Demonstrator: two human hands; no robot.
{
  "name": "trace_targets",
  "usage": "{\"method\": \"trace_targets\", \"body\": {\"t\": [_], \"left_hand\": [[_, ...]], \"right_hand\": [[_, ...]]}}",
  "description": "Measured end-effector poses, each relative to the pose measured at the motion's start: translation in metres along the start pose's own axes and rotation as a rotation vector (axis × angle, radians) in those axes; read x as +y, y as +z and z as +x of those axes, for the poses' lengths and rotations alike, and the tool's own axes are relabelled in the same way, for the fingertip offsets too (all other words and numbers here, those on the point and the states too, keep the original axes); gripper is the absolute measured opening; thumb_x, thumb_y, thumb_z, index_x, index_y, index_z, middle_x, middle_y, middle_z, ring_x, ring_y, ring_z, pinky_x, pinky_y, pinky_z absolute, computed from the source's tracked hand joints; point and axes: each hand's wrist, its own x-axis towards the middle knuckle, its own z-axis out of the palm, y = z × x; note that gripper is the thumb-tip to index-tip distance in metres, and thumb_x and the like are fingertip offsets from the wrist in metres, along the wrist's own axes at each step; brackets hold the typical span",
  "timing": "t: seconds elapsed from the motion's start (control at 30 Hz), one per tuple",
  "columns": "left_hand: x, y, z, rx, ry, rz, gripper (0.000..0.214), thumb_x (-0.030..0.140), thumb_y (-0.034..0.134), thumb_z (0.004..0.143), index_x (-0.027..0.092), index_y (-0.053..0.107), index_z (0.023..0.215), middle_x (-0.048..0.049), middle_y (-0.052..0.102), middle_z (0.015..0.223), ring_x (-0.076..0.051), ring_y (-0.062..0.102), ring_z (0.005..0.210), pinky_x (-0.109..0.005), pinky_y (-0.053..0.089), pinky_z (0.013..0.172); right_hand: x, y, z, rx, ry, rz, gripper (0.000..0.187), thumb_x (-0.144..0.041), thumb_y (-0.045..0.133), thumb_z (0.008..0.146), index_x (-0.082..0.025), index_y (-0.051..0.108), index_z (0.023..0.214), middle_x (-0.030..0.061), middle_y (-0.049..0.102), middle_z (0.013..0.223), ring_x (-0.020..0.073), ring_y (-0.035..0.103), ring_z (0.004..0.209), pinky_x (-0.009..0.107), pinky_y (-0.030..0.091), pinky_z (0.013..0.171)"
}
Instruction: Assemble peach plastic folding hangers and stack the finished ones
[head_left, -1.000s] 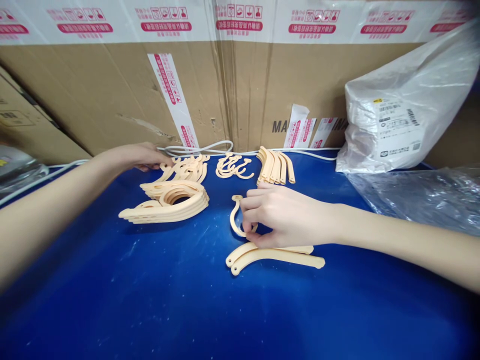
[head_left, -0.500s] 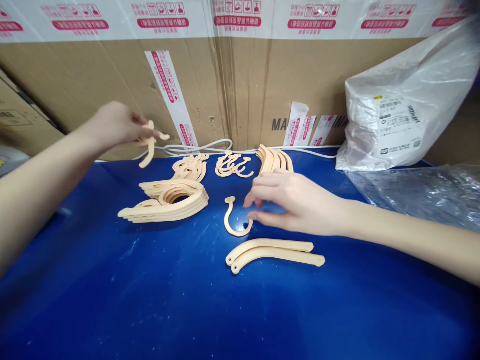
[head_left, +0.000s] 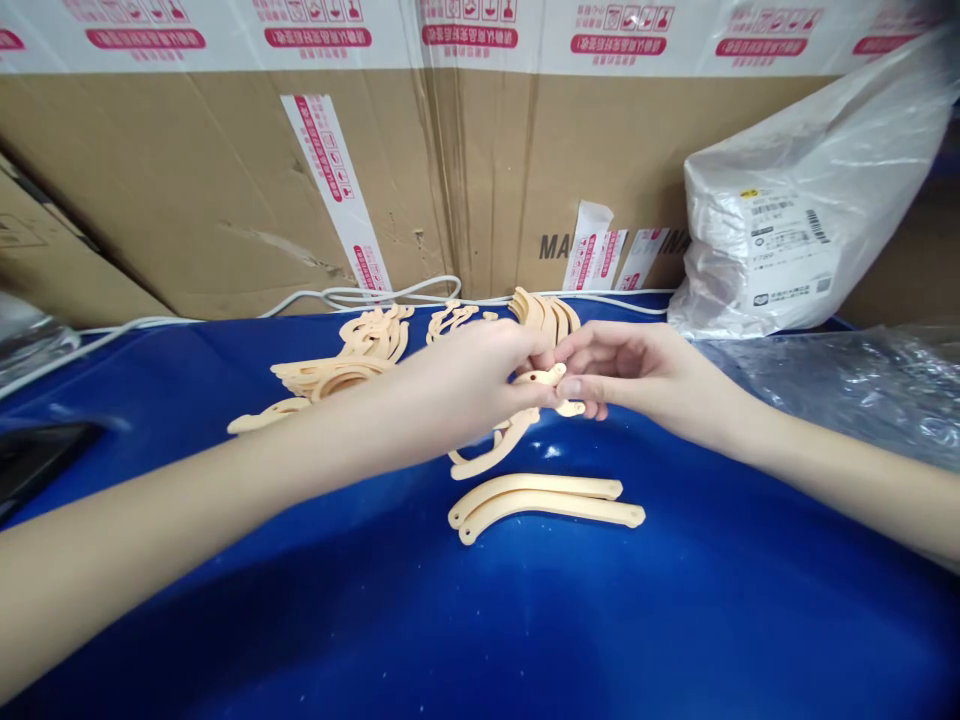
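My left hand [head_left: 510, 370] pinches a beige plastic hanger piece [head_left: 541, 378] with a small hole, in front of the middle of the blue table. Thumb and fingers of my right hand [head_left: 622, 372] close on the right end of this piece, so both hands meet there. Under my left hand shows a curved beige strip [head_left: 495, 455]; whether it belongs to the held piece I cannot tell. Closer to me, two long curved hanger arms [head_left: 547, 500] lie side by side. My left wrist and forearm partly cover a stack of beige pieces [head_left: 322, 375].
Behind are more thin beige pieces [head_left: 379, 335], small hooks [head_left: 450, 318] and several curved arms [head_left: 546, 312]. A white cable [head_left: 345, 295] runs along the cardboard box [head_left: 487, 180]. At right stand a white plastic bag [head_left: 787, 220] and clear film [head_left: 825, 390]. A dark flat object [head_left: 45, 455] lies left.
My left hand has come from the far left to the middle with the hanger piece. My right hand has shifted slightly right and up and now also grips it.
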Motion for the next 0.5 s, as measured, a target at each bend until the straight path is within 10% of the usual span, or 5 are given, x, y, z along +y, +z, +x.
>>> {"method": "trace_targets", "body": {"t": [0.5], "left_hand": [[0.001,0.024,-0.010,-0.015,-0.152,-0.581,0.021,0.039,0.052,0.091,0.020,0.054,0.083,0.0035,0.054,0.069,-0.009,0.055,0.054,-0.018,0.040,0.047]], "right_hand": [[0.000,0.002,-0.004,0.165,-0.143,-0.112,0.015,-0.031,0.070,0.081,-0.019,0.069,0.088,0.0014,0.069,0.088,0.0130,0.062,0.076,0.024,0.051,0.065]]}}
